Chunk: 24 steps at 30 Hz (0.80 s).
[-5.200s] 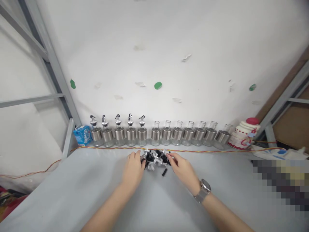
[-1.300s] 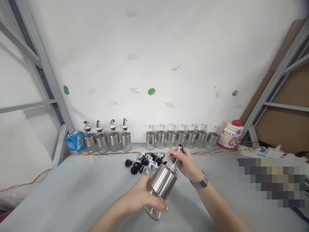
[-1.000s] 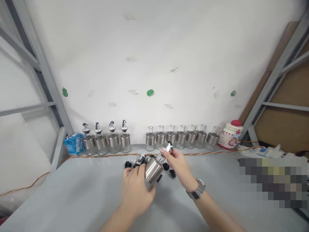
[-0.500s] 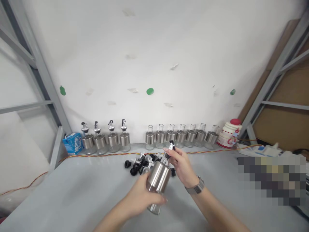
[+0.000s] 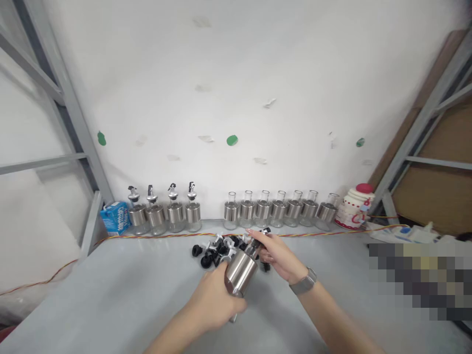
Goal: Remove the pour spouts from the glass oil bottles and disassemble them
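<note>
My left hand (image 5: 217, 299) is wrapped round the lower part of a glass oil bottle with a steel sleeve (image 5: 241, 271). The bottle leans, its neck up and to the right, above the table. At the neck, my right hand (image 5: 278, 255) is closed on a pour spout (image 5: 264, 232) with a black tip; the fingers partly cover it, and how deep it sits in the neck is hidden. Behind the bottle lies a pile of loose black and silver pour spouts (image 5: 208, 258), partly covered by the bottle and my right hand.
Several bottles with spouts (image 5: 175, 212) line the wall at left; several open-necked bottles (image 5: 263, 210) stand right of them. A blue carton (image 5: 114, 219) and a white-and-red jar (image 5: 354, 209) flank the rows. A twisted wire (image 5: 162, 236) crosses the grey table (image 5: 121, 290).
The bottle has tilted further to the right, and the spout end has dropped lower. My right fingers now cover more of the spout. The camera view has shifted slightly.
</note>
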Tool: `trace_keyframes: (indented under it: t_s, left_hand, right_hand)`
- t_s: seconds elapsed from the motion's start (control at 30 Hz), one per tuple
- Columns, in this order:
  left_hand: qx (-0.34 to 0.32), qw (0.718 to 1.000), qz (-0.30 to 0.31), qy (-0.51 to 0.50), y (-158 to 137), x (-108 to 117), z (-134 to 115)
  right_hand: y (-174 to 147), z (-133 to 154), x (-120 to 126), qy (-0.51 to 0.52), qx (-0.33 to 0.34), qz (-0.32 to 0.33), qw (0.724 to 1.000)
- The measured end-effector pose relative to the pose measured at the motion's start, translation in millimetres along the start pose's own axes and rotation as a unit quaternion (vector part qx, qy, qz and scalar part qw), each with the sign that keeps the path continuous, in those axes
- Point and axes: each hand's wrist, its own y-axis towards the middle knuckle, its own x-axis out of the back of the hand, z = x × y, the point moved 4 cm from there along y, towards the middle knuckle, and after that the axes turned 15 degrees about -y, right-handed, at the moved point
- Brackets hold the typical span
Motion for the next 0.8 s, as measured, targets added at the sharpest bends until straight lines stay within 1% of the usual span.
trace_keyframes:
  t_s: [0.1, 0.2, 0.23, 0.3, 0.37, 0.4, 0.43, 0.47, 0.5, 0.53, 0.6, 0.63, 0.67, 0.73, 0.77, 0.8]
  left_hand:
    - [0.0, 1.0, 0.008, -0.017, 0, 0, 0]
    - [0.051, 0.993, 0.04, -0.1, -3, 1, -4]
    - [0.075, 0.986, 0.06, -0.136, -4, 1, -4]
    - [0.117, 0.961, 0.133, -0.215, -6, -2, -4]
    - [0.136, 0.927, 0.219, -0.274, -9, -5, -5]
    - [0.138, 0.914, 0.248, -0.29, -9, -6, -5]
    - [0.137, 0.911, 0.255, -0.293, -9, -7, -6]
    - [0.135, 0.919, 0.238, -0.283, -9, -6, -5]
    - [0.129, 0.935, 0.204, -0.26, -7, -5, -4]
    - [0.114, 0.955, 0.158, -0.224, -5, -3, -4]
    - [0.049, 0.991, 0.054, -0.111, -2, 2, -4]
    - [0.008, 0.999, 0.008, -0.037, -2, 4, -5]
    - [-0.026, 0.999, -0.027, 0.038, -1, 5, -5]
    - [-0.061, 0.984, -0.067, 0.154, -1, 5, -3]
    - [-0.065, 0.978, -0.074, 0.184, -1, 5, -2]
    - [-0.066, 0.976, -0.074, 0.193, -1, 4, -1]
  right_hand:
    - [2, 0, 2, -0.008, 0.012, -0.02, 1.0]
    - [-2, 7, 2, 0.028, 0.043, -0.023, 0.998]
    - [-4, 10, 2, 0.047, 0.054, -0.022, 0.997]
    - [-10, 15, 2, 0.093, 0.082, -0.007, 0.992]
    - [-14, 18, 1, 0.133, 0.111, 0.024, 0.985]
    - [-16, 20, 0, 0.145, 0.123, 0.038, 0.981]
    - [-17, 20, 0, 0.149, 0.13, 0.044, 0.979]
    - [-16, 20, 0, 0.143, 0.128, 0.039, 0.981]
    - [-15, 19, 0, 0.13, 0.121, 0.026, 0.984]
    - [-13, 18, -1, 0.111, 0.113, 0.011, 0.987]
    - [-8, 14, -2, 0.07, 0.09, -0.014, 0.993]
    - [-5, 12, -3, 0.05, 0.077, -0.02, 0.996]
    - [-3, 9, -3, 0.032, 0.062, -0.024, 0.997]
    - [0, 5, -2, 0.004, 0.031, -0.033, 0.999]
    - [0, 3, -1, -0.004, 0.02, -0.038, 0.999]
    - [0, 3, 1, -0.006, 0.016, -0.038, 0.999]
